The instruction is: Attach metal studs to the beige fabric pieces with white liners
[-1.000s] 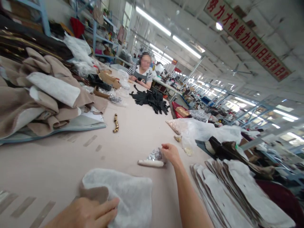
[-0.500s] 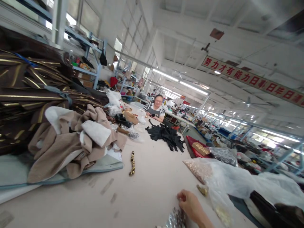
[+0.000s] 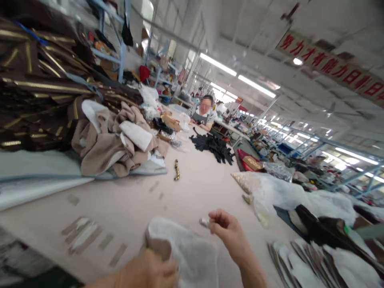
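Head view: the left hand (image 3: 147,272) lies on the near edge of the white fabric piece (image 3: 192,252) on the table (image 3: 135,208). Blur hides whether it grips. The right hand (image 3: 226,232), just beside the fabric's far edge, pinches a small silvery item (image 3: 204,222).

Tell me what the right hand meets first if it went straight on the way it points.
Right hand: past the small piece it pinches, bare table, then probably the gold strip; depth unclear.
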Available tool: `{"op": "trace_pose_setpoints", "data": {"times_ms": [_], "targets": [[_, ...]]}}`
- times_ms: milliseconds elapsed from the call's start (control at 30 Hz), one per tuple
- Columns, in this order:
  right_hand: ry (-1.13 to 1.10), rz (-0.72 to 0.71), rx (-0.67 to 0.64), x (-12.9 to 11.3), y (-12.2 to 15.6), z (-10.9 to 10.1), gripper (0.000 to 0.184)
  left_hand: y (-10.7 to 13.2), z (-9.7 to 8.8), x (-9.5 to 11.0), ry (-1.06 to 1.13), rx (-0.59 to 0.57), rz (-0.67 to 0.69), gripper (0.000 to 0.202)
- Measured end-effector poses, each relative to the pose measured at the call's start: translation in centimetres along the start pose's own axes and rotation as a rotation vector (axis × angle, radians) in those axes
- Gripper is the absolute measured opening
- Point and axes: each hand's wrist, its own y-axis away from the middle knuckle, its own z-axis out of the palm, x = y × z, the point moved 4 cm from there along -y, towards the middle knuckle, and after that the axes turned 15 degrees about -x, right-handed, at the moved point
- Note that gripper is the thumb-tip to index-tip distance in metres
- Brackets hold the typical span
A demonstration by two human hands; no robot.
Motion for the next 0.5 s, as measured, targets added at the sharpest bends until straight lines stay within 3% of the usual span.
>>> {"op": "trace_pose_setpoints", "data": {"times_ms": [100,200,333,500], "targets": [[-0.082,0.04,-0.099,-0.2,2.0,3.6,0.026,-0.1,1.1,0.8,0.108,-0.138,0.021,0.024],[-0.126,0.091,-0.173,1.4,3.1,5.8,0.024,-0.2,1.2,0.6,0.111,-0.119,0.048,0.028],[-0.116,0.113,-0.204,3.4,3.8,7.1,0.021,-0.2,0.9,0.6,0.065,-0.088,0.057,0.028],[-0.018,0.116,-0.179,4.1,4.0,7.7,0.02,-0.1,1.0,0.7,0.033,-0.102,0.042,0.028]]}}
